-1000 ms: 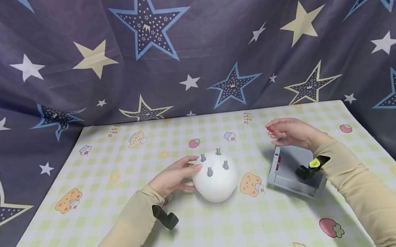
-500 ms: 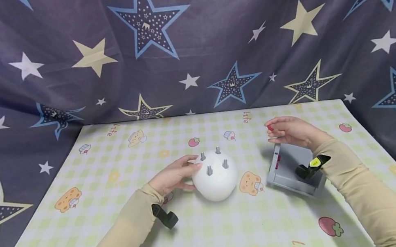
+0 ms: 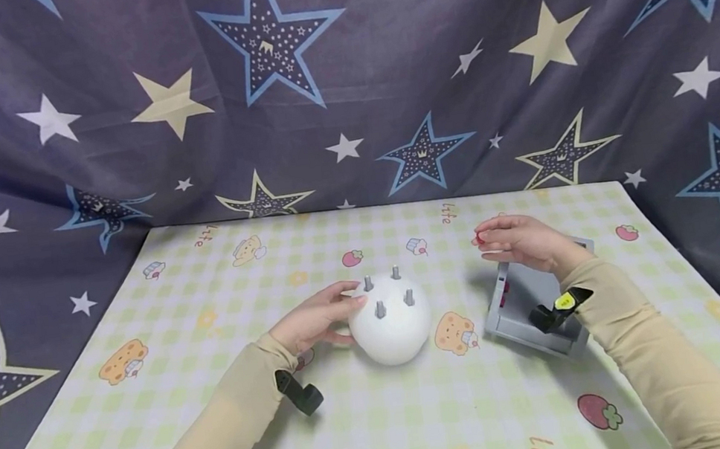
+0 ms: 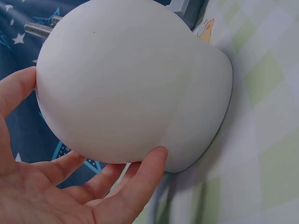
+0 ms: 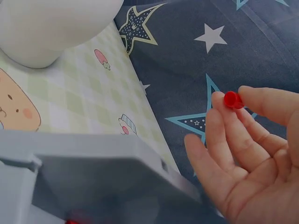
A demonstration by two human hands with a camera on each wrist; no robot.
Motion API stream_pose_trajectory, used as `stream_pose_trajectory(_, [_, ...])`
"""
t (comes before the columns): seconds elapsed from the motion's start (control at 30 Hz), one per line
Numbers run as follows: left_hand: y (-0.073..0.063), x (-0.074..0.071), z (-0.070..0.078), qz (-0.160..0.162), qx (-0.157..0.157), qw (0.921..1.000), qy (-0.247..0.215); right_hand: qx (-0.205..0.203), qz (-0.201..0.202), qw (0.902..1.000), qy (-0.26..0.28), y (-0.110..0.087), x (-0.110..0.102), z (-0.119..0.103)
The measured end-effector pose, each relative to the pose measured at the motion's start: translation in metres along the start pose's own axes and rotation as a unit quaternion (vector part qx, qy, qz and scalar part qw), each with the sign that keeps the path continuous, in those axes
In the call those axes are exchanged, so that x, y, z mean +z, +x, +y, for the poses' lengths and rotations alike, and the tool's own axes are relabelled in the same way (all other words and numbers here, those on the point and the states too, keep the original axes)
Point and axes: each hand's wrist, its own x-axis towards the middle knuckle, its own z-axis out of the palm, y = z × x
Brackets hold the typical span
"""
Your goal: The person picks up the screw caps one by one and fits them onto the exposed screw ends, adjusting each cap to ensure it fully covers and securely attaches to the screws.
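Note:
A white rounded body (image 3: 392,333) stands on the table with several grey threaded bolts (image 3: 380,309) pointing up from its top. My left hand (image 3: 318,321) holds its left side, thumb near the top and fingers spread around the curve. In the left wrist view the white body's smooth side (image 4: 131,88) fills the middle, fingertips against its lower part. My right hand (image 3: 524,240) is raised over the far end of a grey tray (image 3: 530,342). Between thumb and fingertip it pinches a small red hollow plastic cap (image 5: 232,100), its round opening facing the right wrist camera.
More red pieces (image 3: 505,295) lie inside the grey tray, along its left wall. A checked tablecloth (image 3: 219,399) with printed cartoons covers the table. A dark star-patterned curtain (image 3: 345,106) hangs behind and at both sides.
My right hand has shifted slightly left, away from the tray, with the red cap still pinched. My left hand and the white body have stayed put.

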Motion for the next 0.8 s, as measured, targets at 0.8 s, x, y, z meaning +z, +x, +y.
stream_pose_trajectory(0.8, [0.002,0.000,-0.002,0.006,-0.002,1.0000,-0.001,-0.052,0.039,0.9976,-0.025,0.019,0.049,-0.009])
